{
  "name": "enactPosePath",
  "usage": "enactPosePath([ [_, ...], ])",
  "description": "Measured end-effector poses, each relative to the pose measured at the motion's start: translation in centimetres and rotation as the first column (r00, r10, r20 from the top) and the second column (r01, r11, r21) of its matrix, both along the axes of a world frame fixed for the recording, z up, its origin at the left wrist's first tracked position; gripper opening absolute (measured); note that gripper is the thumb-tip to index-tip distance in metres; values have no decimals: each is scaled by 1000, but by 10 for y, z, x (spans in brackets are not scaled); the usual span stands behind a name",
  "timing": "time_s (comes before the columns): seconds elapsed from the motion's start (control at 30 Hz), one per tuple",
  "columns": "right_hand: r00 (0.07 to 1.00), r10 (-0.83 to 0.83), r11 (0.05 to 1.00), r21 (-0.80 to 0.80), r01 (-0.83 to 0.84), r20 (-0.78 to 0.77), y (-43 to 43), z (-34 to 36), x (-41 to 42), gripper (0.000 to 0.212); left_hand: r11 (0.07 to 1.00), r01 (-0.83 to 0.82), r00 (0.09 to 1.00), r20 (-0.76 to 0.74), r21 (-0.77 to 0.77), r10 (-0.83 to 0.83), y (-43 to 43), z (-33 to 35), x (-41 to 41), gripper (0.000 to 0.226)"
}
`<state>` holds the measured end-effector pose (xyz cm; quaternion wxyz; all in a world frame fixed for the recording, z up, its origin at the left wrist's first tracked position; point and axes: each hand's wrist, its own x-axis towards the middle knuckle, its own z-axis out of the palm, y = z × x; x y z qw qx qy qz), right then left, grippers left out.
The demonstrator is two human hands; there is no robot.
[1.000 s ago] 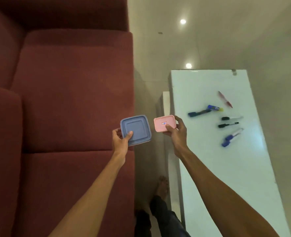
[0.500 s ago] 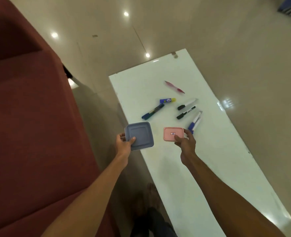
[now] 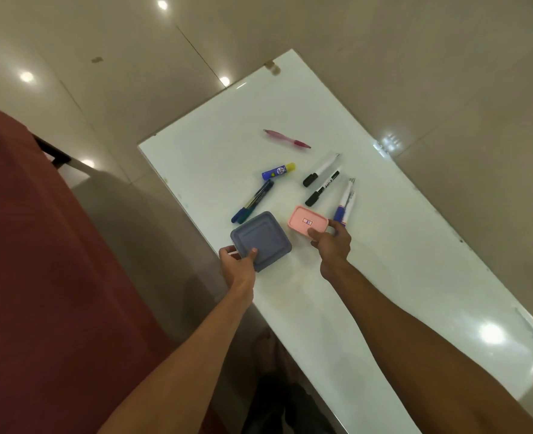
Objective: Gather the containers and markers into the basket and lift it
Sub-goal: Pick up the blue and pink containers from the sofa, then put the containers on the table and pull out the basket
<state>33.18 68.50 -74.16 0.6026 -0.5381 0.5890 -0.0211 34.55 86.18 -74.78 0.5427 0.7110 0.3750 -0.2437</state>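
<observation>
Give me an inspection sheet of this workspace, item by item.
Surface: white table, glossy, with lamp reflections.
Job's things: blue square container and pink container, both held at the table's edge; two dark markers, two black-capped markers and two blue-capped markers lying on the table; basket not in view.
Clutter: pink pen and blue glue stick with a yellow cap, on the table.
Grippers: left hand grips the blue square container; right hand pinches the pink container.
Cables: nothing seen.
Surroundings: red sofa on the left, tiled floor.
</observation>
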Motion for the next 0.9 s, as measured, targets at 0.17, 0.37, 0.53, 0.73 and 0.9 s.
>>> enactPosePath([
  [0.17,999,34,998,-59,-37,-41,0,-4,18,49,1000,9,1000,16,29,-10,-8,-1,14,48],
  [0.37,993,61,997,-41,-65,-103,-13,2,7,55,988,106,993,31,111,-110,-4,14,16,52],
  [0.53,989,122,989,-75,-128,-80,-23,48,-26,36,954,214,971,58,208,-230,-8,59,4,52],
  [0.73,971,238,956,-176,-234,1,-40,125,-98,36,902,365,901,156,232,-405,-36,129,-39,40],
  [0.9,949,304,929,-247,-274,89,-73,187,-186,41,861,461,835,222,214,-503,-85,189,-117,38],
])
